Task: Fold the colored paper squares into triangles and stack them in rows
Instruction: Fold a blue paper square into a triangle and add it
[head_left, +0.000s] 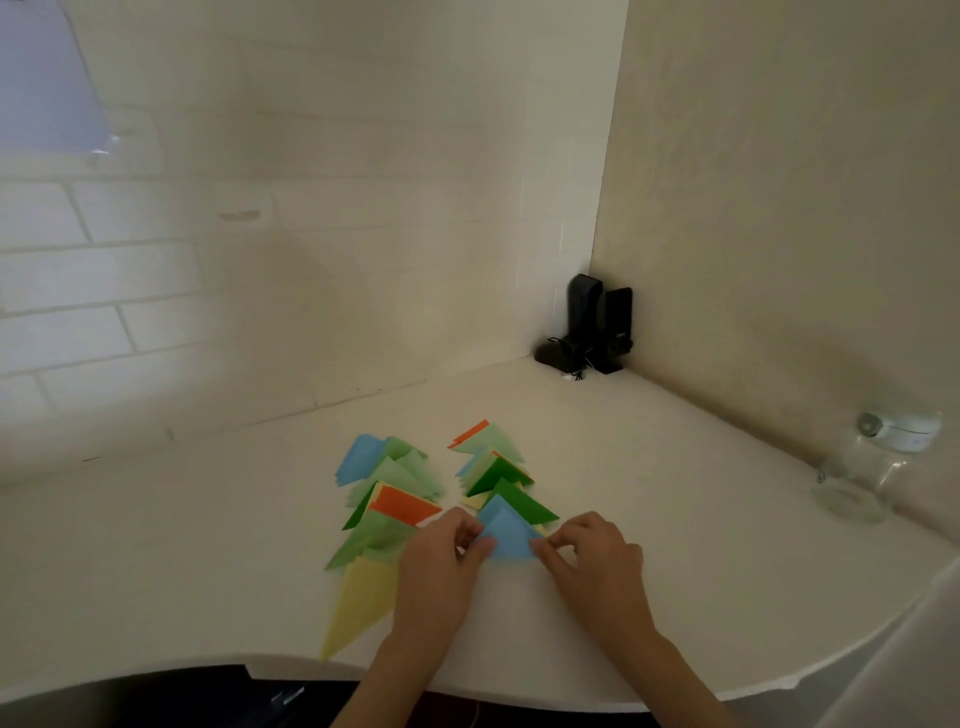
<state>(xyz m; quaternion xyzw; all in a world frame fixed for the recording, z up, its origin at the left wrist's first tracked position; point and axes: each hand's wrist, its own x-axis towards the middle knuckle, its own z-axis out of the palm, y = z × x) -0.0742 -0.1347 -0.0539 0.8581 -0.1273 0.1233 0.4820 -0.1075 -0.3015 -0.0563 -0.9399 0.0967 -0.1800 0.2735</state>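
Two rows of folded paper triangles lie on the white table (649, 467). The left row (384, 493) holds blue, green, orange and yellow pieces, with a long yellow triangle (358, 597) nearest me. The right row (493, 473) holds orange, light green, yellow and dark green pieces. At its near end lies a blue paper triangle (506, 535). My left hand (441, 561) pinches its left corner. My right hand (592, 561) pinches its right corner with curled fingers. Both hands cover parts of the blue paper's lower edge.
A pair of black speakers (592, 327) stands in the far corner against the tiled wall. A clear glass jar (862, 473) with a white lid lies at the right by the wall. The table's curved front edge (519, 691) runs below my wrists.
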